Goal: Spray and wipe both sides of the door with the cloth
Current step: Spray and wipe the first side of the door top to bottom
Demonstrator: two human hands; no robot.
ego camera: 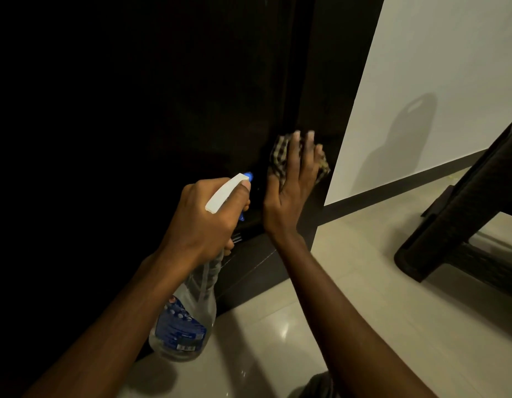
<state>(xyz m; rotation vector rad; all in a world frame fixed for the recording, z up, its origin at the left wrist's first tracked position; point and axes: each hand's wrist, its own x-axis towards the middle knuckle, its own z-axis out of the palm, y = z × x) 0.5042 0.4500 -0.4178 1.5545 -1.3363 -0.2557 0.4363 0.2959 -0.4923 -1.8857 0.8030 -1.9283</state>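
The dark brown door (191, 96) fills the left and middle of the head view, its lower part in deep shadow. My right hand (292, 182) lies flat on a checked cloth (279, 159), pressing it against the door's lower right part near the frame. My left hand (203, 219) grips the neck of a clear spray bottle (183, 320) with a blue label, a white head and a blue nozzle pointing at the door just left of the cloth.
A white wall (435, 67) with a dark skirting board stands right of the door frame. Glossy pale floor tiles (349, 282) lie below. A dark woven chair leg (456, 222) reaches in at the right edge.
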